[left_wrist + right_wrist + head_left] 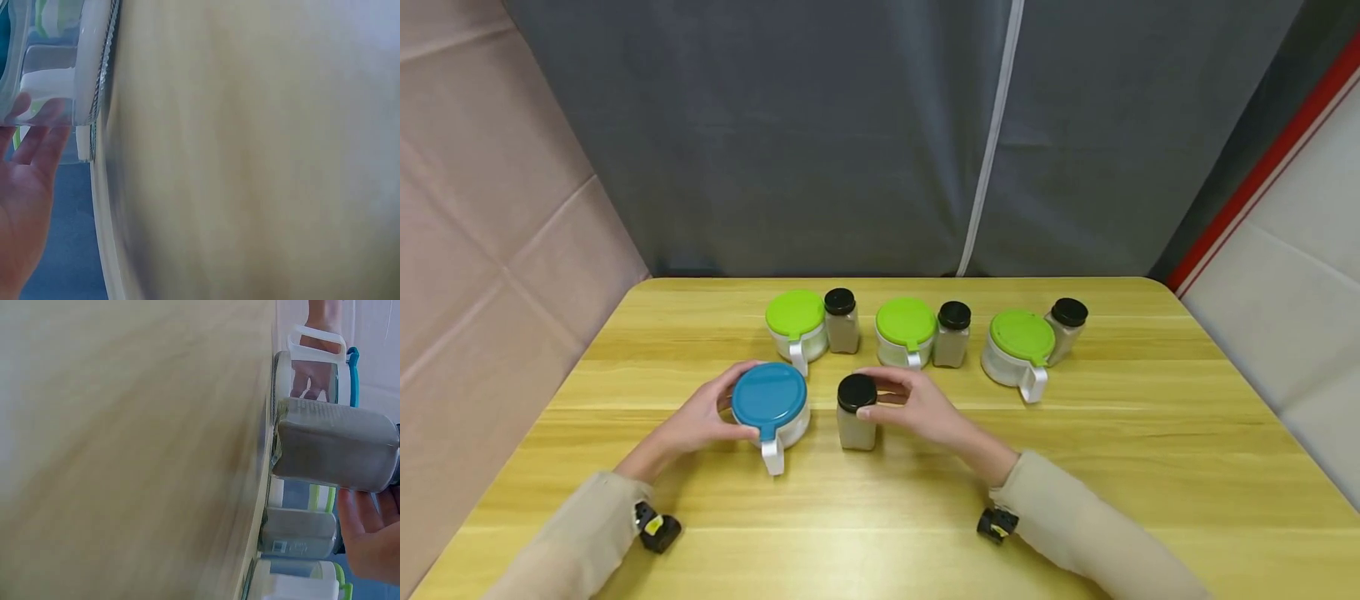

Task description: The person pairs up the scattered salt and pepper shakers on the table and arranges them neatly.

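Note:
My left hand (703,412) holds a clear seasoning pot with a blue lid (770,396) and a white handle that points toward me. In the left wrist view, fingers of the left hand (28,200) lie against the clear wall of the pot (50,59). Just right of it stands a square spice jar (856,431) with a black cap and greyish contents. The right hand (925,408) grips this jar near its cap, thumb in front and fingers behind. Seen from the right wrist, the spice jar (337,445) is upright, its base at the tabletop.
Behind the hands stand three green-lidded seasoning pots (796,314), (906,322), (1021,335). Beside each is a black-capped spice jar (842,329), (951,343), (1063,329). They share a wooden table (880,517), with a grey curtain (812,142) at its far edge.

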